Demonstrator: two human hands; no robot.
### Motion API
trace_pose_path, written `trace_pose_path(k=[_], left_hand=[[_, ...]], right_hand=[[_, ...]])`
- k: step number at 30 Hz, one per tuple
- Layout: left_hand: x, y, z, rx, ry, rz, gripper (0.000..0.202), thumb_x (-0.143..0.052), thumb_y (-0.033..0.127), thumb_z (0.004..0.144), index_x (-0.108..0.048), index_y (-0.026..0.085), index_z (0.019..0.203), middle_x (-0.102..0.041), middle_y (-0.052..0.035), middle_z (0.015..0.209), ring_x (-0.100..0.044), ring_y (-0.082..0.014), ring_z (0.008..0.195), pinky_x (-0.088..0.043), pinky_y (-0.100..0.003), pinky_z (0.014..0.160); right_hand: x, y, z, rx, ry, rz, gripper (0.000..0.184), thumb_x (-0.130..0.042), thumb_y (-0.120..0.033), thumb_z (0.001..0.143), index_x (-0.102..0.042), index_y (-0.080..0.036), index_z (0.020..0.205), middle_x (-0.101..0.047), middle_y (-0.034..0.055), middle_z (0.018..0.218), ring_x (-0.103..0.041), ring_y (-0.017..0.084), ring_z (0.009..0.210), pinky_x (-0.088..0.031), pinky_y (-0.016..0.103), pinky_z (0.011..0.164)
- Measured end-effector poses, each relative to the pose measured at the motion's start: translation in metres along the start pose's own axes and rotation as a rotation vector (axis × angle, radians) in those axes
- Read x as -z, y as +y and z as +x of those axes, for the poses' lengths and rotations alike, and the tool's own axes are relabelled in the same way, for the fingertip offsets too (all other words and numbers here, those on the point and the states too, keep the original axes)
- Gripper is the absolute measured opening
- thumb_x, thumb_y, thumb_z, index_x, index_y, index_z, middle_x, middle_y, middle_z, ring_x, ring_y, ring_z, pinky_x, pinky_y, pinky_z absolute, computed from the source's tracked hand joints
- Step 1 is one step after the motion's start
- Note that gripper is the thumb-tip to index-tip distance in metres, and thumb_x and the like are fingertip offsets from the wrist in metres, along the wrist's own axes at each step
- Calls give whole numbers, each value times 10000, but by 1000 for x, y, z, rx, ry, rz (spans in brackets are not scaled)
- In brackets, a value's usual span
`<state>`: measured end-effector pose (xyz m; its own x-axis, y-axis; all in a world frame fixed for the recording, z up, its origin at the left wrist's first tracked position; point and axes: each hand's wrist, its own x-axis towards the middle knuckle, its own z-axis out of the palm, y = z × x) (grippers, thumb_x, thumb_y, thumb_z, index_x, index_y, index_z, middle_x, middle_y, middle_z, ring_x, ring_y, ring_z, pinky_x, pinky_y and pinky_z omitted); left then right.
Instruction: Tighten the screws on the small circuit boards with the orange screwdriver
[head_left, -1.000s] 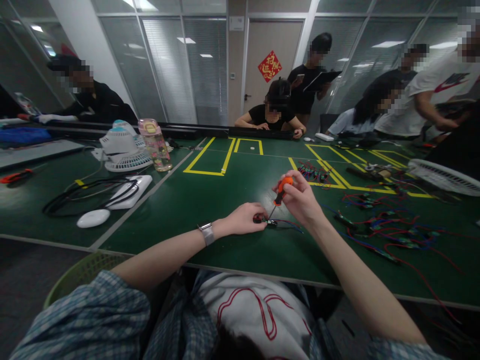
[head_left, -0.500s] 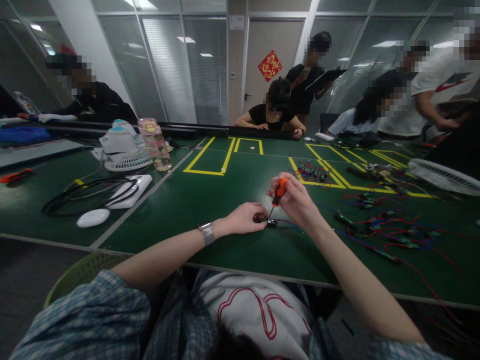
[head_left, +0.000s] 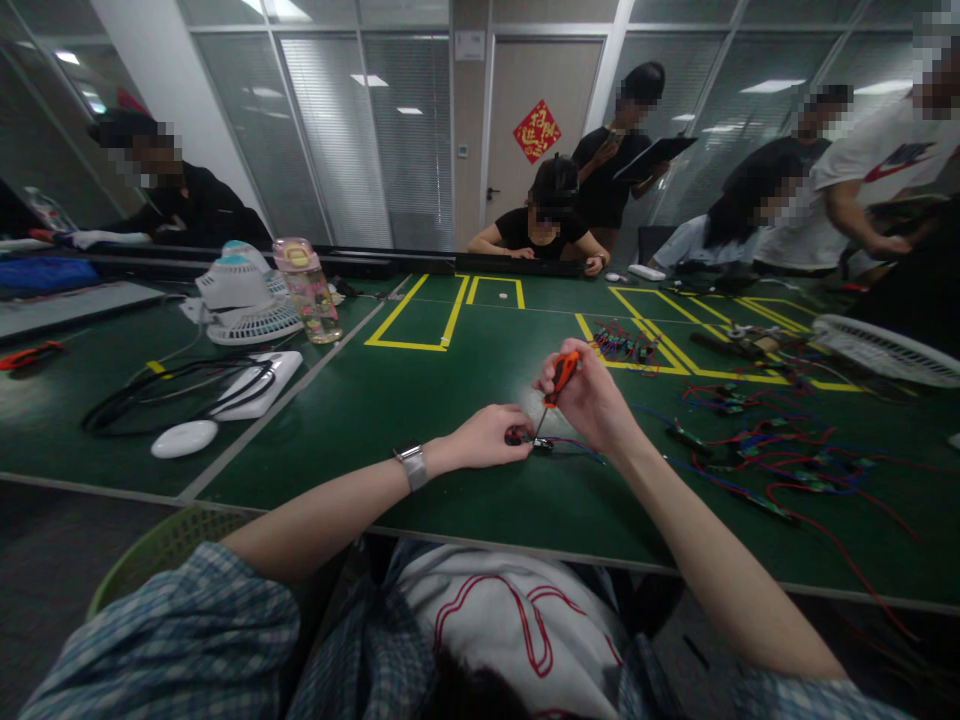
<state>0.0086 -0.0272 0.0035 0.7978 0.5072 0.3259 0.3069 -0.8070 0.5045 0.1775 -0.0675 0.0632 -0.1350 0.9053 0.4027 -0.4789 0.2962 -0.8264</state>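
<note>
In my right hand [head_left: 589,395] is a screwdriver [head_left: 561,378] with an orange and black handle, its shaft slanting down and to the left. The tip meets a small dark circuit board [head_left: 543,444] with red and blue wires trailing to the right. My left hand [head_left: 499,436], a watch on its wrist, has its fingers curled around the board's left end and pins it to the green table [head_left: 450,510]. A dark reddish part shows between thumb and fingers. Exactly where the tip rests is too small to make out.
Several wired boards [head_left: 810,470] lie to the right, with a bundle of more [head_left: 622,345] by the yellow tape. Left are a white fan [head_left: 251,295], a bottle [head_left: 309,290], coiled black cable [head_left: 180,395] and a white mouse [head_left: 184,438]. Other people [head_left: 555,215] are across the table.
The screwdriver handle has tipped slightly further right and turned a little in my right hand. My left hand stays at the board.
</note>
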Motion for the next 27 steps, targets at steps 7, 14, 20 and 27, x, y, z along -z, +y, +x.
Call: trace_pose_path(k=[7,14,20,27], left_hand=[[1,0,-1,5,-5,-4,147,-653,229,816,-696,148,930,-657,-35,892,-602,-135,776,-458,-225,727],[-1,-1,-1,3,10,13,142,-656,235,817,-702,151,922,-647,-32,877,-593,-128,752,-453,-228,726],[0,-1,-1,-7,16,12,145,-658,236,817,-702,153,927,-646,-28,874,-587,-126,748,-450,-228,726],[0,0,-1,-14,7,4,146,-654,233,819,-699,147,928,-657,-35,892,-596,-135,773,-454,-232,733]], right_hand=[[12,-3,4,34,119,-52,281,-791,-454,722,-611,-287,858,-593,-45,781,-572,117,704,-546,296,760],[9,-3,3,28,61,-53,224,-672,-485,834,-606,-316,966,-591,-48,737,-535,113,633,-511,293,719],[9,-3,4,13,84,-20,250,-680,-513,814,-575,-293,870,-571,-47,719,-538,117,641,-519,291,735],[12,-2,4,38,145,-23,282,-807,-435,711,-629,-290,875,-594,-50,789,-565,108,702,-542,289,755]])
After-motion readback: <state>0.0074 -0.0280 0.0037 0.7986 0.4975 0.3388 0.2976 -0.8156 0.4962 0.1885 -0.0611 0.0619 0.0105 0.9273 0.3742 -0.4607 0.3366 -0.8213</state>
